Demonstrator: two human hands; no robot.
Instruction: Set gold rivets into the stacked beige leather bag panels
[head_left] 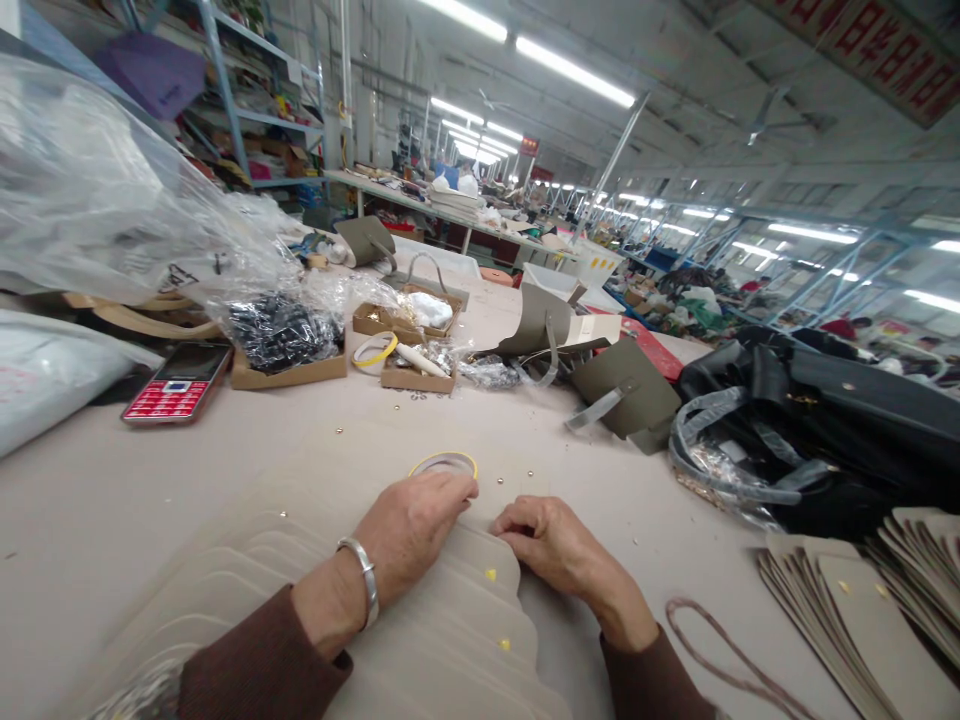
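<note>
Overlapping beige leather-like pieces [420,610] are fanned out on the table in front of me, with small yellow marks near their rounded right ends. My left hand [416,520], a silver bangle at its wrist, is closed on a roll of yellow-edged tape [475,466] above the far edge of these pieces. At their upper right corner is my right hand [551,545], its thumb and fingers pinched together. Whatever lies between those fingertips is too small to make out. Several small metal studs [500,481] are scattered just beyond both hands.
Left lies a red-keyed phone [180,385], near plastic bags [112,190]. Small cardboard boxes [289,372] and another tape roll [375,349] stand ahead. Olive bag parts [626,390], a black bag [847,420], stacked beige strips [855,600] and a brown cord [724,655] occupy the right.
</note>
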